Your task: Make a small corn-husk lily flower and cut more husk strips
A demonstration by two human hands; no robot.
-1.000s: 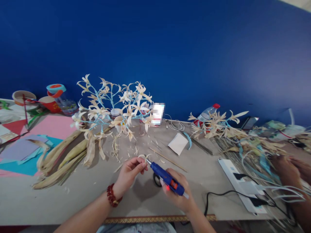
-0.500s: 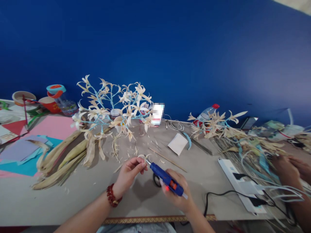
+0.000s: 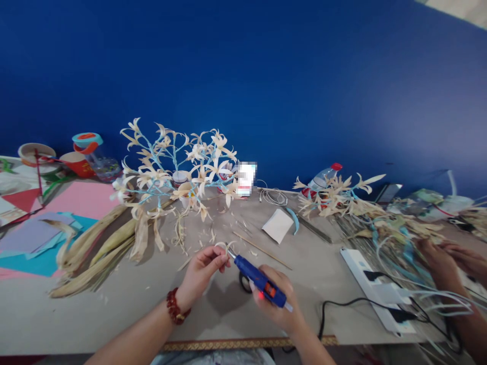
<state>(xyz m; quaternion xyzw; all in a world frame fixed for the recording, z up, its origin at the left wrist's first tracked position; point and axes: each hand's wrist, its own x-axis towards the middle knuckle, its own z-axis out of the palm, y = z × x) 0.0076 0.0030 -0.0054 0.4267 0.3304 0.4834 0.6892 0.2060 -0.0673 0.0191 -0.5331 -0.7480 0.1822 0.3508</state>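
Centrally, a blue glue gun (image 3: pixel 251 274) slants up-left, the right hand's (image 3: pixel 283 315) fingers wrapped around it, likely to aim its nozzle. At the gun's tip, the left hand's (image 3: pixel 205 266) fingers pinch a pale curl (image 3: pixel 221 243), apparently bringing it within reach; contact is unclear. Beneath the gun, a black ring (image 3: pixel 242 285) is partly hidden. Far right of it, cords cross a co-worker's arm, which the frame cuts off.

The left hand (image 3: pixel 208 266) pinches while the right hand (image 3: pixel 277 299) grips
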